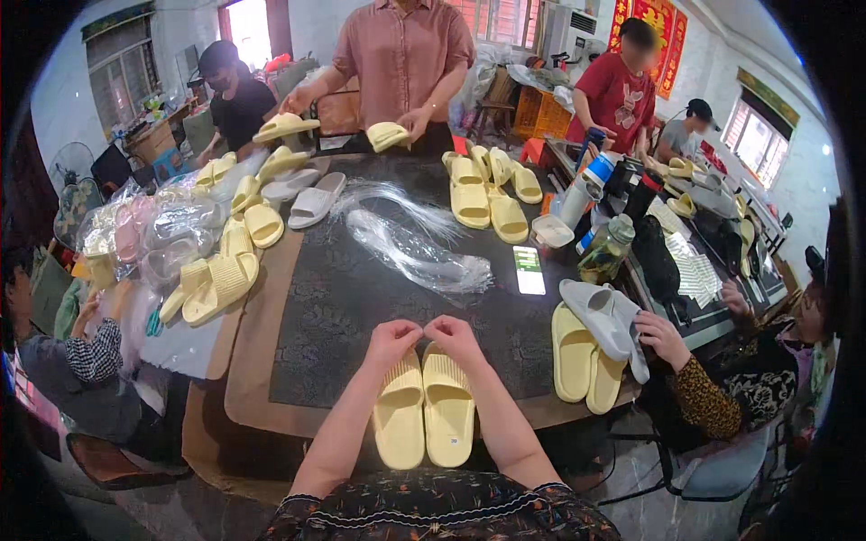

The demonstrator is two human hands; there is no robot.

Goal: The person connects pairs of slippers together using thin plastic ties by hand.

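Two pale yellow slippers lie side by side at the table's near edge, toes away from me: the left slipper and the right slipper, which has a small label on its heel. My left hand is over the left slipper's toe, fingers pinched. My right hand is pinched the same way above the right slipper's toe. The fingertips of both hands almost meet. Whatever they hold, if anything, is too fine to make out. Beyond them lies a bundle of thin clear plastic strands.
The dark tabletop carries a phone, a lidded tub and bottles. At right, a co-worker's hand touches grey slippers. Yellow slippers and bagged pairs lie left. A standing person holds slippers opposite.
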